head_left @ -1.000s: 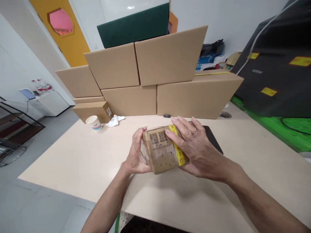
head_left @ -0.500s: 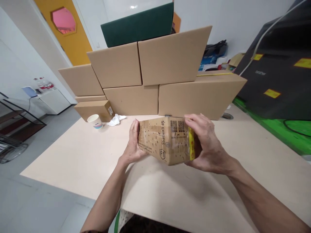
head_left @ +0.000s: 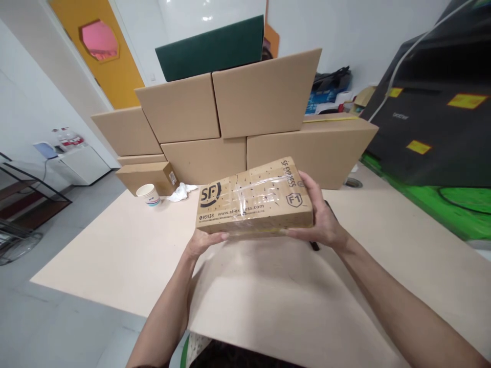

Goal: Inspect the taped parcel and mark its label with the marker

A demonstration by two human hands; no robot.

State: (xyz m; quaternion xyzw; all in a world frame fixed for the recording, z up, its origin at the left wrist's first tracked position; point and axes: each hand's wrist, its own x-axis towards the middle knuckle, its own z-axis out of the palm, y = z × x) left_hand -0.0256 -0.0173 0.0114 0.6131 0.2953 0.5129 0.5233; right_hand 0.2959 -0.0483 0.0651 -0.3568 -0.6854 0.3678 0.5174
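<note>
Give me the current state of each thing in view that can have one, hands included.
SF Express parcel: taped, held tilted above the table
Left hand: gripping the parcel's left end
Right hand: gripping its right end
Paper cup: upright, no lid; contents not visible
White tissue: crumpled
Large cardboard boxes: stacked
Dark green box: on top of the stack

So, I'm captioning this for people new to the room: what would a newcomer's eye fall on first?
Probably the SF-printed carton mid-view, held between the left hand and right hand over the pale table. Just behind it rise the stacked plain brown boxes, topped by a dark green box. At upper left, the yellow door with its pink window also stands out.
</note>
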